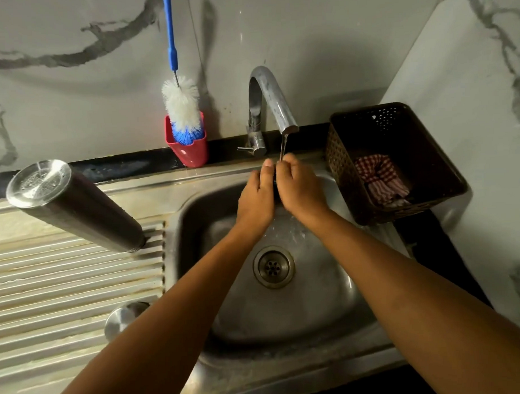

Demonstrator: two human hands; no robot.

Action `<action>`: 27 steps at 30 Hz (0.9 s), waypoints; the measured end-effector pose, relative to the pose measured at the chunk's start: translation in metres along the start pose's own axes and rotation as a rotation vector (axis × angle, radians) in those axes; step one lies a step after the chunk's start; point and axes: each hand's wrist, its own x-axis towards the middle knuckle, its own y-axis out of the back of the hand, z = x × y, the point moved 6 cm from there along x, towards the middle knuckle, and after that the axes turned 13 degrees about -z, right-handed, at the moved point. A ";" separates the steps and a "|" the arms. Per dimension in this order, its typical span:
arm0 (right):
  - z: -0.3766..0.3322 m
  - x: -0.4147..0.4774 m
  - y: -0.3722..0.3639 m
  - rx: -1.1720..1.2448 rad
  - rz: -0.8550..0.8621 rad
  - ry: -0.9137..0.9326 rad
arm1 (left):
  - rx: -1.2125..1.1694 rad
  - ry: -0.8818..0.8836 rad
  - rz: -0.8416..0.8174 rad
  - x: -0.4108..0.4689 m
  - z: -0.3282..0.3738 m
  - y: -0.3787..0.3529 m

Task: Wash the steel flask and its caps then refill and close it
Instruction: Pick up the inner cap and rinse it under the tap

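Right hand [299, 187] grips dark cap [275, 182], left hand [256, 197] pressing it; cup [190, 154] holds brush [182, 108], basket [341, 157] holds cloth [379, 175].

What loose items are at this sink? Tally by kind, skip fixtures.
steel flask: 1
steel cap: 1
bottle brush: 1
red cup: 1
brown basket: 1
checked cloth: 1
small dark item under the tap, mostly hidden: 1
Total: 7
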 end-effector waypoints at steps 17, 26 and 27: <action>-0.010 -0.015 0.008 -0.369 0.120 0.521 | -0.204 0.189 -0.161 0.003 0.007 -0.004; 0.024 0.010 -0.006 0.293 -0.115 -0.165 | 0.066 -0.159 -0.099 0.004 0.008 -0.002; 0.028 0.011 -0.008 0.348 -0.205 -0.274 | 0.092 -0.191 -0.130 0.004 0.008 -0.002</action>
